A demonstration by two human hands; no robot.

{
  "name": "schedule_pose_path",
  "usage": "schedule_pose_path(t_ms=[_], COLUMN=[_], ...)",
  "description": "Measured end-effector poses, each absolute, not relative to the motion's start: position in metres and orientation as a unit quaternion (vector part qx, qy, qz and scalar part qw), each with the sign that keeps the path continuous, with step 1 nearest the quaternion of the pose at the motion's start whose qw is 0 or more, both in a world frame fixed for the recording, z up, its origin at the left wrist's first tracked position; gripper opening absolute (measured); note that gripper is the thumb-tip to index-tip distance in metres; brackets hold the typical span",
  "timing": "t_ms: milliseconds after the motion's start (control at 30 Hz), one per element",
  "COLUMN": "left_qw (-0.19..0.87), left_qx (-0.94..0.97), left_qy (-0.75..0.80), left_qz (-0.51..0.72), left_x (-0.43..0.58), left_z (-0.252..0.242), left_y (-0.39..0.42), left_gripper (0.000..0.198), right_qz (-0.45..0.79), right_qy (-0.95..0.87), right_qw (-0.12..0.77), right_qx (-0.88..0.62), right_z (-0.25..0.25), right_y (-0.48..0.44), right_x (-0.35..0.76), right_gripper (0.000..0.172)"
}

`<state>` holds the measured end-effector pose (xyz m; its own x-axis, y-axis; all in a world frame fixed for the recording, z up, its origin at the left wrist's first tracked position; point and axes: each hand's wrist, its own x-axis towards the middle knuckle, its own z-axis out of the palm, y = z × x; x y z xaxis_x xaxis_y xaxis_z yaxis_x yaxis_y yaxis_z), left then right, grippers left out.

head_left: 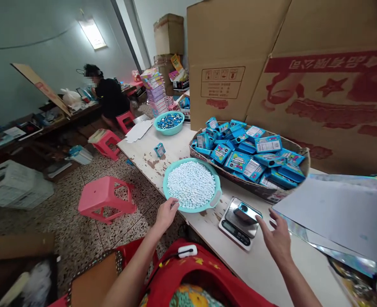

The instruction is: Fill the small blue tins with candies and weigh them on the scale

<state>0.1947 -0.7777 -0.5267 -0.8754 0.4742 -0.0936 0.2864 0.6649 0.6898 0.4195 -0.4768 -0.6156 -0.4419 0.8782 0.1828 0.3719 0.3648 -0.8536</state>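
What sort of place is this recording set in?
Probably a small hand-packing workshop: a bowl of white pellets beside a scale, a basket of blue boxes, and large cartons behind.

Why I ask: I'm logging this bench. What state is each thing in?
Near bowl: full of white pellets.
Far bowl: holds blue pieces.
Basket: heaped with blue boxes.
Scale: small tin on it.
Left hand: open, touching near bowl's rim.
Right hand: open, beside scale.

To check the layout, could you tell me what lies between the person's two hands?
In the head view, a small scale with a blue tin on it sits between the left hand and right hand.
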Motion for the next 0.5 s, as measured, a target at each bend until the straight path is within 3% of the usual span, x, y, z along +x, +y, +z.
schedule_pose_path(t_ms=[167, 300, 433, 500], left_qw=[0.150, 0.097, -0.012, -0.015], left_qx=[0.235, 0.319, 0.458, 0.508], left_qy=[0.889, 0.876, 0.862, 0.846], left_qz=[0.362, 0.349, 0.216, 0.163], left_x=[0.162, 0.109, 0.045, 0.014], left_z=[-0.528, -0.515, -0.497, -0.491], left_y=[-0.759, -0.702, -0.616, -0.572], left_gripper=[0.024, 0.027, 0.034, 0.035], right_qz=[0.343, 0.315, 0.302, 0.293], right_qy=[-0.737, -0.706, -0.671, -0.662], right_qw=[0.389, 0.416, 0.432, 0.431], right_qx=[-0.433, -0.478, -0.522, -0.538], right_z=[-0.594, -0.585, -0.585, -0.584], right_y=[-0.478, -0.490, -0.516, -0.532], right_x=[0.426, 0.425, 0.418, 0.411], right_gripper=[0.055, 0.049, 0.045, 0.042])
